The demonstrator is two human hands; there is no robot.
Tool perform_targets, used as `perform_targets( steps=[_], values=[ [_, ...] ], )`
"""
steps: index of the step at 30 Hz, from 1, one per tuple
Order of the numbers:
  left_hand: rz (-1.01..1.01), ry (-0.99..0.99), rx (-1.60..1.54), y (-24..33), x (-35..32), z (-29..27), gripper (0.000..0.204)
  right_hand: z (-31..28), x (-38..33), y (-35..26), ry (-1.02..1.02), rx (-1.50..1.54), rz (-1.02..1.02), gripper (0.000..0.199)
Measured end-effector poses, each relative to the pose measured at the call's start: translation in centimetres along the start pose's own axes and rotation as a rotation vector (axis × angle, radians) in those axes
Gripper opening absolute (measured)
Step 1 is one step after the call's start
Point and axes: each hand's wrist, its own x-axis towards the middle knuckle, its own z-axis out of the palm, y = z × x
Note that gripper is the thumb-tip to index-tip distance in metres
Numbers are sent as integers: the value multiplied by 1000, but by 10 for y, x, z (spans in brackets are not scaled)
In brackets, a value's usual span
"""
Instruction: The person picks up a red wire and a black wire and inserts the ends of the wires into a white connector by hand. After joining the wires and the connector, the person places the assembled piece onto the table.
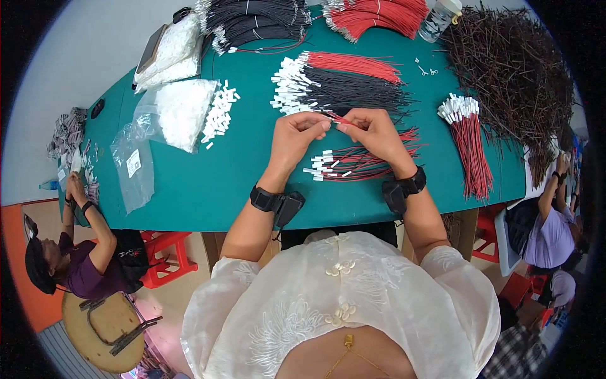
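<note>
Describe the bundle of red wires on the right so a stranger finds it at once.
On the green table, look right of the right hand, beside the big brown wire heap. The red bundle lies alone, nearly lengthwise, white connectors at its far end; other red bundles lie crosswise.

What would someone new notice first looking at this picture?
Probably the two hands meeting mid-table: the left hand and right hand pinch a thin red wire between them. Beyond them lies a bundle of red and black wires with white connectors, and a big heap of dark wires fills the green table's far right.
</note>
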Motion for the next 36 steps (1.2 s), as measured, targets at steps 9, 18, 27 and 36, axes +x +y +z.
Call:
perform_targets(
  steps=[9,18,27,36],
  values=[
    [33,-20,45,-3,0,1,15,3,2,14,5,50,11,12],
    [61,15,28,-4,1,1,14,3,4,16,65,104,-30,13],
    [54,7,22,-1,0,2,14,4,4,16,68,134,-25,13],
    [62,-1,41,-1,0,3,13,8,4,17,49,216,-63,12]
  ],
)
